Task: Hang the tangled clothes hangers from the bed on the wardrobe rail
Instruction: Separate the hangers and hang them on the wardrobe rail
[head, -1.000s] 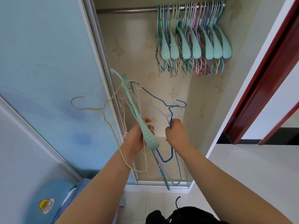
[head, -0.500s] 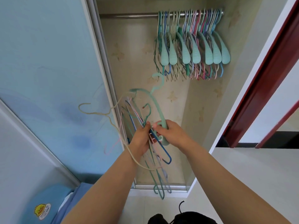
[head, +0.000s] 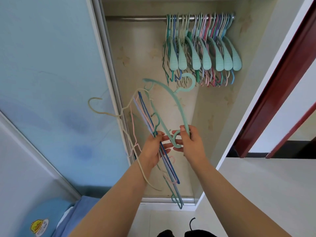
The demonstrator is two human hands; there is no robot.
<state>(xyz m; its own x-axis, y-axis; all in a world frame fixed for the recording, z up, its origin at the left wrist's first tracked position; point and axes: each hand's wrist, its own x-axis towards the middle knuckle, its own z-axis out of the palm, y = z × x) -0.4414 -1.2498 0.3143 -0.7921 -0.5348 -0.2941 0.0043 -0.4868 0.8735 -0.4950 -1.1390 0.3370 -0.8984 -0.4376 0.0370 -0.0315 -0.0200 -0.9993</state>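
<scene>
My left hand [head: 154, 148] grips a tangled bundle of thin wire hangers [head: 145, 113], blue, pink, cream and teal, in front of the open wardrobe. My right hand [head: 189, 141] holds the end of a wide teal plastic hanger [head: 168, 93], whose hook points up to the right. That hanger still lies against the bundle near my left fingers. The metal wardrobe rail [head: 136, 18] runs across the top. Several hung hangers [head: 201, 52] crowd its right half.
A pale blue sliding door [head: 51, 74] stands to the left of the opening. A dark red door frame [head: 273, 82] slants at the right. The rail's left half is bare. A blue bed corner [head: 68, 218] shows at lower left, dark footwear [head: 181, 232] below.
My right hand let go of a blue wire hanger and took the wide teal hanger. The teal hanger swung round, its hook now up and to the right, partly out of the bundle.
</scene>
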